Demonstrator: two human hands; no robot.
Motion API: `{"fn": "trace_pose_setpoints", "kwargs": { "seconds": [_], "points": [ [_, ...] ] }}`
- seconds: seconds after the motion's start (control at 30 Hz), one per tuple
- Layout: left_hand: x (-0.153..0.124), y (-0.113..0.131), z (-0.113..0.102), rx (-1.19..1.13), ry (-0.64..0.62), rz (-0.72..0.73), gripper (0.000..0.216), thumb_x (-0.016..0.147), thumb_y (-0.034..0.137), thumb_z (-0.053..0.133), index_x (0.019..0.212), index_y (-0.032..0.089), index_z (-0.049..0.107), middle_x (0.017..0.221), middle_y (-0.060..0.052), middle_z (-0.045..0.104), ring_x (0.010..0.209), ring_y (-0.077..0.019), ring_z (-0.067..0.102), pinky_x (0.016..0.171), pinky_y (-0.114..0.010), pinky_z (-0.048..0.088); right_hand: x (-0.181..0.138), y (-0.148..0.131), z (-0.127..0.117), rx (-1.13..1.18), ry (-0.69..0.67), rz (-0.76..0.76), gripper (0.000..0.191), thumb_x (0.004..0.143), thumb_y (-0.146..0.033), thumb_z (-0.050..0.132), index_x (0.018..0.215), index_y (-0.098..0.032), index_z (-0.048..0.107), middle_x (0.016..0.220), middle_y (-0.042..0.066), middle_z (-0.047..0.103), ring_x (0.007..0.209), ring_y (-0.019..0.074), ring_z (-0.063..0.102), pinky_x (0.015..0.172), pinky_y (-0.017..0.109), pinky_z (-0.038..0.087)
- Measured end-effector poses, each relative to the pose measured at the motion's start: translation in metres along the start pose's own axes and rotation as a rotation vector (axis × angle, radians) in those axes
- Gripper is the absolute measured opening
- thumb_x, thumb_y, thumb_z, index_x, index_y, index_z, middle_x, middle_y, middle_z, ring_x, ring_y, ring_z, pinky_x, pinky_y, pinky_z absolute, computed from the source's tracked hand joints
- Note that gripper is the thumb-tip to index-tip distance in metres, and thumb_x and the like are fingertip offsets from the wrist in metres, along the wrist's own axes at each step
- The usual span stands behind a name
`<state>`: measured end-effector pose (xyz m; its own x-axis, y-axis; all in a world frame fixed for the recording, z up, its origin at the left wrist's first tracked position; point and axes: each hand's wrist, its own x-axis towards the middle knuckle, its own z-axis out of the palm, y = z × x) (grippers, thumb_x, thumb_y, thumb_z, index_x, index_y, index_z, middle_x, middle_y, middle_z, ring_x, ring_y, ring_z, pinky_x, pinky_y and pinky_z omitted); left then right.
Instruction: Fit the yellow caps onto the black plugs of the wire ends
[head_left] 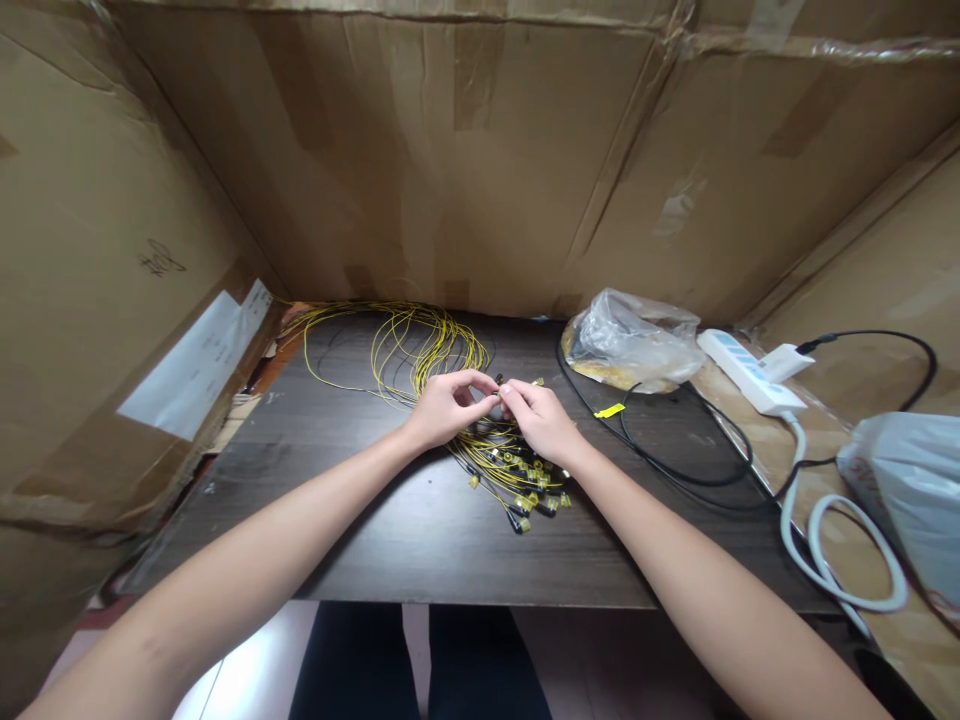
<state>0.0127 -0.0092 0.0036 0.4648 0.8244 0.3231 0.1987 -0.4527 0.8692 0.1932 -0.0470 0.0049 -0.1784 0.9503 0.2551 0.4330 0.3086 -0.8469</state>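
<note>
A bundle of thin yellow cables (409, 345) lies coiled on the dark wooden table (360, 520), its ends with small black and yellow connectors (525, 490) piled near the middle. My left hand (446, 405) and my right hand (541, 420) meet above that pile. Both pinch the same small black connector end of one cable between their fingertips. A single yellow tag (610, 410) lies apart on the table to the right of my right hand.
Cardboard walls (480, 160) close in the table on the left, back and right. A crumpled clear plastic bag (634, 340), a white power strip (750, 370) with a plugged adapter, a black cord (675, 465), a looped white cable (832, 560) and another bag (907, 490) lie right.
</note>
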Motion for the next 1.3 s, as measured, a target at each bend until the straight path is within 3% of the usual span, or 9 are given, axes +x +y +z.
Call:
{"fn": "trace_pose_setpoints", "kwargs": {
  "seconds": [0.23,0.5,0.77,1.03,1.3],
  "points": [
    [0.0012,-0.0012,-0.0002,-0.029,0.019,-0.013,0.023,0.081,0.031,0.071,0.093,0.012,0.075,0.08,-0.005,0.073,0.053,-0.0072,0.052,0.05,-0.018,0.04,-0.0007,-0.0039,-0.0017,0.002,0.063,0.002,0.017,0.091,-0.036,0.054,0.086,-0.02,0.057,0.079,0.001,0.061,0.07,0.0164,0.054,0.066,0.028,0.041],
    [-0.0016,0.0011,0.0011,0.035,0.018,0.017,0.021,0.082,0.031,0.07,0.092,0.013,0.075,0.075,-0.003,0.072,0.053,-0.0081,0.055,0.05,-0.018,0.041,0.0004,0.0012,0.0008,0.021,-0.005,0.026,0.042,0.098,-0.049,0.041,0.069,-0.021,0.051,0.067,0.0,0.054,0.066,0.0162,0.051,0.064,0.029,0.039],
    [0.001,-0.0012,-0.0003,-0.02,0.049,-0.018,0.025,0.081,0.034,0.072,0.093,0.013,0.077,0.075,-0.004,0.072,0.052,-0.0077,0.049,0.048,-0.019,0.038,-0.001,-0.0052,-0.0011,-0.001,0.074,0.002,0.019,0.091,-0.037,0.053,0.083,-0.02,0.056,0.075,0.0,0.058,0.066,0.0158,0.05,0.063,0.028,0.039],
    [0.0002,-0.003,0.0005,-0.065,0.044,-0.037,0.026,0.08,0.035,0.074,0.092,0.012,0.079,0.068,-0.004,0.071,0.05,-0.0083,0.049,0.047,-0.019,0.036,-0.0006,-0.0005,-0.0004,-0.05,0.02,-0.002,0.035,0.098,-0.042,0.042,0.073,-0.02,0.052,0.068,0.0,0.054,0.065,0.0157,0.049,0.063,0.029,0.036],
    [0.0013,-0.0012,-0.001,-0.045,0.042,-0.045,0.028,0.08,0.034,0.075,0.097,0.013,0.078,0.084,-0.006,0.076,0.055,-0.0084,0.055,0.05,-0.019,0.042,-0.0001,-0.0049,-0.0019,-0.041,0.055,0.007,0.025,0.094,-0.038,0.048,0.08,-0.019,0.057,0.074,0.001,0.058,0.067,0.0158,0.05,0.063,0.028,0.037]
  ]
}}
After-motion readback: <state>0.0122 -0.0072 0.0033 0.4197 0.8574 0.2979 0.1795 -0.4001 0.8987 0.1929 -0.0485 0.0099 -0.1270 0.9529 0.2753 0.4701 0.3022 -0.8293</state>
